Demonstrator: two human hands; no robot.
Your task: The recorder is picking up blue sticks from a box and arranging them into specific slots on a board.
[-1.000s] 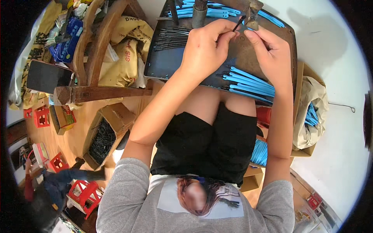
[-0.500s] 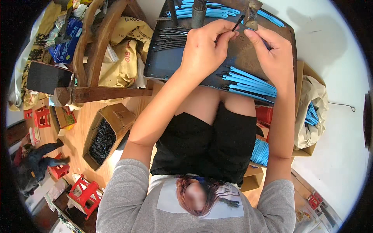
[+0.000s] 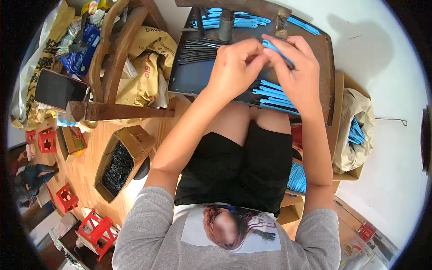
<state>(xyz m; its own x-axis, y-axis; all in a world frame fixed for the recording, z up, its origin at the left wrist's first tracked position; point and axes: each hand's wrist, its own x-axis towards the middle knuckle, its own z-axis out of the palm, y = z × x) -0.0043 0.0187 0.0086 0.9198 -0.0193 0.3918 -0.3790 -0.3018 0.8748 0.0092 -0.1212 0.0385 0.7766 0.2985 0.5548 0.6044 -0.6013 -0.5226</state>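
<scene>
My right hand (image 3: 298, 67) is closed around a slim blue plastic strip (image 3: 278, 51) with a rounded end, held over the dark tray (image 3: 191, 78). My left hand (image 3: 236, 67) pinches right beside that end, its fingertips meeting those of the right hand. Whatever sits between the left fingers is hidden. Below the right hand lies a row of blue strips (image 3: 275, 95) with black ends. Thin black rods (image 3: 198, 51) are bunched on the tray left of my left hand. More blue strips (image 3: 243, 21) lie along the far side.
A rusty metal bar fixture (image 3: 227, 24) stands over the tray's far part. At right, a paper-lined carton (image 3: 355, 155) holds blue strips. A carton of black pieces (image 3: 118, 166) is on the floor at left, near a wooden chair (image 3: 121, 110) with a phone (image 3: 60, 88) beside it.
Both hands have moved slightly toward me, away from the fixture. The blue strip now shows in my right hand; the black rod seen in my left fingers is out of sight. A background person has shifted.
</scene>
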